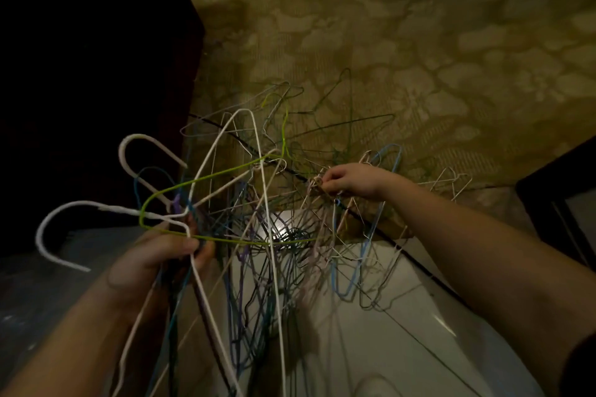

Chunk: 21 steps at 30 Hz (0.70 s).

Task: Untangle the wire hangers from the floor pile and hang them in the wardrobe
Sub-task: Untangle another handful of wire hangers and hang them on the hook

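Left hand (167, 255) grips a raised bundle of hangers (206, 203). Right hand (351, 180) pinches a wire in the pile (306, 155) at the carpet (419, 42) edge.

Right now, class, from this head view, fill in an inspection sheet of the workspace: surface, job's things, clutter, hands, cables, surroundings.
Surface: patterned carpet beyond, pale glossy tile floor nearer.
Job's things: tangled pile of wire hangers; a green hanger and white hangers lifted from it.
Clutter: nothing seen.
Hands: left hand grips a bunch of hangers; right hand pinches a wire in the pile.
Cables: nothing seen for sure; a dark line crosses the pile.
Surroundings: dark furniture on the left, too dim to identify.
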Each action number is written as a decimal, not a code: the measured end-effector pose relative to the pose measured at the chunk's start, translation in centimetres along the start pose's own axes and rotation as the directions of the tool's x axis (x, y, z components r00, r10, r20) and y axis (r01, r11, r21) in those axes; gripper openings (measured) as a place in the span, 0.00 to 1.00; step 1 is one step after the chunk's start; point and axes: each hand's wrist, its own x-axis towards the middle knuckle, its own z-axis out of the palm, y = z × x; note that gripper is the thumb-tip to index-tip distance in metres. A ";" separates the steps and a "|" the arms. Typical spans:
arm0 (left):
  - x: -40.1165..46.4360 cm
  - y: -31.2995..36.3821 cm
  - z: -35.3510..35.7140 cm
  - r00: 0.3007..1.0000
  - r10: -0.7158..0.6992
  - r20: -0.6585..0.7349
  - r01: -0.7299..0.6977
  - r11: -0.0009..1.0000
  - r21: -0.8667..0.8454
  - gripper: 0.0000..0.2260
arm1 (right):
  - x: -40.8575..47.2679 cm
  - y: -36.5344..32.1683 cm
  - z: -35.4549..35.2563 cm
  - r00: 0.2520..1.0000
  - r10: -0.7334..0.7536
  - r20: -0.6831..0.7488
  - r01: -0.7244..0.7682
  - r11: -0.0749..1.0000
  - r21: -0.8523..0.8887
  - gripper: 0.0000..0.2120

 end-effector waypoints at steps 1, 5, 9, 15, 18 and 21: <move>0.2 -0.2 0.2 1.000 -0.028 -0.009 0.028 1.000 0.007 0.27 | -0.2 0.1 -0.3 1.000 -0.001 -0.023 0.002 0.999 0.035 0.04; 0.3 -0.7 0.0 0.992 -0.106 -0.065 0.103 0.994 -0.043 0.33 | -0.5 1.0 -1.8 0.988 0.032 -0.150 -0.011 0.990 0.139 0.03; -0.7 -0.2 -2.6 0.996 -0.084 -0.019 0.082 0.993 -0.081 0.27 | -0.7 1.2 -2.3 0.959 0.055 -0.277 -0.025 0.993 0.113 0.04; -1.2 1.5 -5.1 0.995 0.015 0.098 0.035 0.867 -0.497 0.19 | -0.3 -1.4 -0.5 0.926 0.024 -0.378 -0.031 0.999 -0.013 0.23; -0.6 2.6 -3.2 0.976 0.106 0.189 -0.005 0.883 -0.470 0.14 | -1.1 -3.3 1.0 0.893 0.010 -0.451 -0.018 1.000 -0.014 0.19; -1.3 4.9 -1.3 0.981 0.184 -0.064 -0.192 0.970 -0.149 0.08 | -3.7 -5.5 2.8 0.892 0.023 -0.451 -0.014 1.000 0.023 0.18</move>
